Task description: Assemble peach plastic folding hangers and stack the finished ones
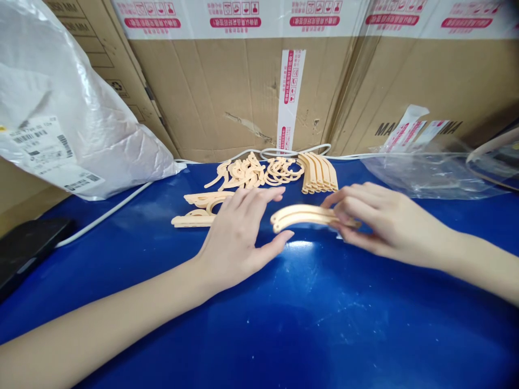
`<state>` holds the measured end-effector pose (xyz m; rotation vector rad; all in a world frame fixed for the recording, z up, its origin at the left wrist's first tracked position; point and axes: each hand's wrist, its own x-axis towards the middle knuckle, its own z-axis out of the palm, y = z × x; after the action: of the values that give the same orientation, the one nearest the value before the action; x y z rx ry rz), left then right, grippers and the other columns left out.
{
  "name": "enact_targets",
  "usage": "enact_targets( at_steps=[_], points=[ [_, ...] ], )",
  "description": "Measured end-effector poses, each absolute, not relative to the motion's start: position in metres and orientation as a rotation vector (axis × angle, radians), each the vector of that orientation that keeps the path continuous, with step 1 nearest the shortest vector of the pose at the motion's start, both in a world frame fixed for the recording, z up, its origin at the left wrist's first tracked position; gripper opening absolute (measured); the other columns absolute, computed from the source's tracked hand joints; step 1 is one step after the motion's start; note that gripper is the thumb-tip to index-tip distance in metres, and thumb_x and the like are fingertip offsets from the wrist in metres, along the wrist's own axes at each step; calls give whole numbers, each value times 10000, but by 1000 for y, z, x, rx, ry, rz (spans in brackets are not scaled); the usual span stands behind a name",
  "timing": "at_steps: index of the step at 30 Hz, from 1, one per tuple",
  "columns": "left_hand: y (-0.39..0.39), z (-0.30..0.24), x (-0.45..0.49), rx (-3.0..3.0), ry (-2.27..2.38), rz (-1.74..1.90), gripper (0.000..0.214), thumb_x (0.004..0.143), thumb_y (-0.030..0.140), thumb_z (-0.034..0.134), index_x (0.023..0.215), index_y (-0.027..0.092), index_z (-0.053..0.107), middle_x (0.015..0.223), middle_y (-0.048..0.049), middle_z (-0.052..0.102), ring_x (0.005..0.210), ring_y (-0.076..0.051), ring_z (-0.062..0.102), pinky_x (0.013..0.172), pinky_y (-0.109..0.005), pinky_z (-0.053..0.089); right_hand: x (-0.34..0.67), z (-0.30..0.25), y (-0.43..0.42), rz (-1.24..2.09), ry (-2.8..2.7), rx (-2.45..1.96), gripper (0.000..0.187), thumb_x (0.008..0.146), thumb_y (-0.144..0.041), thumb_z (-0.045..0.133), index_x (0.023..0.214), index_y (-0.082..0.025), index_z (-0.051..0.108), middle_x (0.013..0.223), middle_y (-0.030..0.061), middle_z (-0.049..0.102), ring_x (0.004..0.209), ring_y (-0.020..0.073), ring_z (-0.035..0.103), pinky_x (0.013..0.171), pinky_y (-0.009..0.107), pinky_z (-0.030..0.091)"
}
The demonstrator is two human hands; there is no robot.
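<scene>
Pinched in my right hand (377, 221) are curved pale hanger arms (302, 215), two of which show side by side. Their free ends point left, toward my left hand (241, 229). That hand is empty above the blue table, thumb and fingers apart, and partly covers a small group of flat pale pieces (192, 220). Behind my hands stands a neat bundle of similar curved arms (318, 173). To its left lie a heap of pale rings (281, 170) and a pile of small hook-shaped pieces (245, 172).
Tall cardboard boxes (211, 92) wall off the back of the blue table (284, 329). A silvery plastic parcel (93, 102) leans at the left, above a black device (34, 254). A white cable (105, 213) runs along the table. Clear plastic (441, 173) lies at back right.
</scene>
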<state>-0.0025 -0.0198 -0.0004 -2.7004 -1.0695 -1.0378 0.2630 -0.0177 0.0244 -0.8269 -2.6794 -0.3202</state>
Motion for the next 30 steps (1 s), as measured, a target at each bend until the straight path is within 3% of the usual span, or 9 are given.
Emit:
enact_targets(
  at_steps=[3, 8, 14, 20, 30],
  points=[
    [-19, 0, -1, -2773, -1145, -888, 364, 862, 406, 627, 1127, 166, 564, 1005, -36, 664, 962, -222, 553, 857, -373, 418, 254, 17, -26, -219, -2722, -791, 43, 927, -218, 468, 904, -204, 503, 1016, 78, 646, 814, 194, 574, 717, 336, 425],
    [-19, 1, 2, -2855, -1116, -727, 141, 888, 312, 540, 912, 189, 606, 870, -6, 653, 832, -200, 513, 768, -358, 364, 252, 12, -27, -98, -2748, -794, 88, 938, -217, 449, 858, -201, 482, 1003, 80, 643, 795, 184, 566, 698, 324, 407],
    [-19, 0, 3, -2828, -1099, -622, 121, 833, 284, 517, 834, 185, 586, 796, -10, 612, 804, -206, 490, 732, -367, 331, 249, 10, -28, -40, -2749, -799, 113, 947, -231, 448, 847, -197, 487, 957, 75, 646, 770, 181, 563, 693, 325, 386],
    [-21, 1, 4, -2809, -1062, -595, 122, 803, 288, 509, 786, 184, 570, 746, -8, 594, 773, -203, 496, 729, -376, 326, 248, 9, -30, -64, -2733, -792, 83, 941, -240, 462, 905, -202, 526, 1083, 76, 619, 780, 165, 554, 718, 318, 411],
    [-21, 3, 5, -2813, -1041, -586, 145, 814, 326, 516, 777, 192, 556, 747, -8, 606, 765, -207, 497, 714, -384, 316, 250, 7, -29, 100, -2724, -776, 41, 915, -198, 482, 885, -197, 510, 1000, 67, 623, 791, 158, 542, 703, 297, 416]
  ],
)
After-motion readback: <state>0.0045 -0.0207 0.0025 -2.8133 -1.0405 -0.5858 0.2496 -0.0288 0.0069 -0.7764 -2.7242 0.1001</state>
